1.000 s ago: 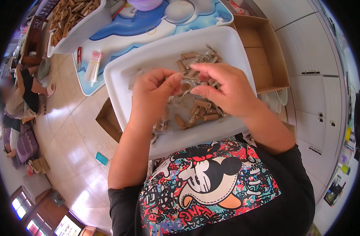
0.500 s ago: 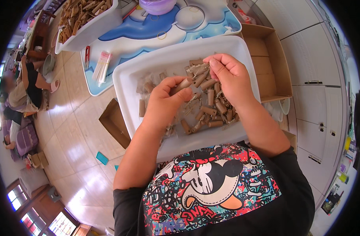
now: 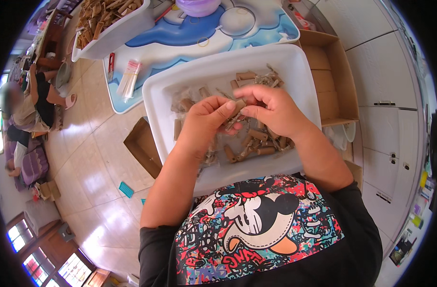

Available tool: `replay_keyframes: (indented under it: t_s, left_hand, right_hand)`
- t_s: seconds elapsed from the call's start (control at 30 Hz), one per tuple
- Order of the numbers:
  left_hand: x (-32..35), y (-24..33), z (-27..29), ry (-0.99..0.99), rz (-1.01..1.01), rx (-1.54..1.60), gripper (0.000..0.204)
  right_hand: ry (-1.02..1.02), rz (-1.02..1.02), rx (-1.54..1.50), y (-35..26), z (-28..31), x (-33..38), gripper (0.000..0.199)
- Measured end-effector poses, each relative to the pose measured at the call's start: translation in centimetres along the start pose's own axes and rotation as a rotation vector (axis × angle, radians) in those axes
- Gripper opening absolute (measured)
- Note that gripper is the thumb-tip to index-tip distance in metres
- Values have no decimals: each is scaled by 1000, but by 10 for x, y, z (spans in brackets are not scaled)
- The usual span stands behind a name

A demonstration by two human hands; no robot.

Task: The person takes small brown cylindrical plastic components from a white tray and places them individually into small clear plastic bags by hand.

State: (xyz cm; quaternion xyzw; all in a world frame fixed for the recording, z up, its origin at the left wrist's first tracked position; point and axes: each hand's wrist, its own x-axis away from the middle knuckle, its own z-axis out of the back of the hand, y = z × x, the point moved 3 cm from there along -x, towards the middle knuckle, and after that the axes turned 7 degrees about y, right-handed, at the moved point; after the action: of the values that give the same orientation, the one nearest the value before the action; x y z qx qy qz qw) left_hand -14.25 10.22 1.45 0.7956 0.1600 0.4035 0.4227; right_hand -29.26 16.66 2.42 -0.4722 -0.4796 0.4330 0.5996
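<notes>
Over a white plastic tub [image 3: 154, 95], my two hands meet near its middle. My left hand [image 3: 206, 119] is closed around a small brown tube [image 3: 239, 105], with thumb and fingers gripping its side. Against the tube's far end is my right hand [image 3: 275, 110], its fingers curled in a pinch; what lies between them is hidden. Loose brown tubes [image 3: 259, 135] with thin strings lie below and around my hands. A tangle of pale twine [image 3: 267, 79] sits farther back in the tub, and clear plastic bags [image 3: 180, 98] lie at its left side.
Behind the tub is a cloud-patterned table [image 3: 180, 48] with a packet of clear sleeves [image 3: 130, 80], a red cutter [image 3: 111, 66] and a purple bowl [image 3: 198, 6]. A bin of brown pieces [image 3: 108, 33] stands far left. Cardboard boxes [image 3: 323, 71] flank the tub. Another person [image 3: 29, 105] sits at left.
My right hand has come down and left from the twine to the tube in my left hand. The tube has turned, and the whole view has shifted slightly.
</notes>
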Motion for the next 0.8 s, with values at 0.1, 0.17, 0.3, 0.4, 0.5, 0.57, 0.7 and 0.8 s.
replay_keyframes:
  t_s: [0.1,0.17,0.3,0.4,0.5,0.57,0.7,0.8]
  left_hand:
    - [3,6,0,18,10,-20,24]
    - [2,16,15,185,-225,-178,26]
    - [-5,62,111,1095,-713,-690,36]
    - [-2,71,183,1396,-632,-947,44]
    - [-17,60,216,1325,-180,-1152,43]
    - [-17,58,211,1206,-179,-1094,32]
    - [-11,51,214,1170,-483,-1174,23]
    - [-3,57,205,1066,-588,-1245,21]
  right_hand:
    - [-15,-68,-123,3,-1,1,23]
    - [40,-44,-121,5,1,1,22]
    - [149,22,-207,5,12,1,20]
    - [153,61,-213,3,7,-2,19]
    - [143,57,-209,3,3,-2,20]
    - [143,57,-213,5,4,-2,20]
    - [123,62,-242,5,2,-2,19]
    - [133,54,-215,5,0,-2,20]
